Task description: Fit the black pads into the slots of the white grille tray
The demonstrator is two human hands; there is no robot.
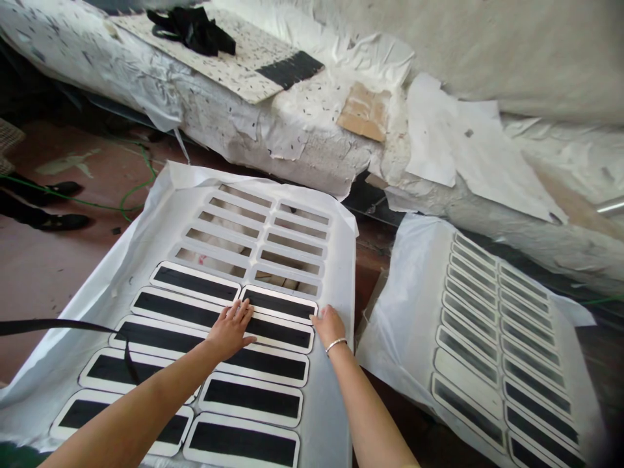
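Head view: a white-covered board (335,364) lies below the person's two bare hands, with panels and slots in two columns.
Top right panel: this black panel with a white border (280,303) is the highest panel in the right column, just below the slots and near the board's right edge.
Left hand: the left hand (233,329) is palm down with fingers spread, its fingertips at the panel's left end and the rest of it over the rows below.
Right hand: the right hand (327,325) is at the panel's right end, fingertips on or just beside the border; whether it pinches the panel, I cannot tell.
Hands together or apart: apart, one at each end of the same panel.
Bracelet: a thin band (336,344) circles the right wrist.
Other panels: black panels with white borders (251,396) fill the lower rows of both columns.
Slots: open rectangular slots (297,244) run toward the board's far edge.
Strap: a black strap (63,323) crosses the board's left edge, its end hanging over the left column.
Second board: another covered board (419,292) stands to the right, also with two columns.
Ledge: a sheeted ledge (234,123) beyond carries black cloth (199,32) and brown cardboard (365,112).
Floor: dark shoes (63,222) and a green cable (129,193) at left.
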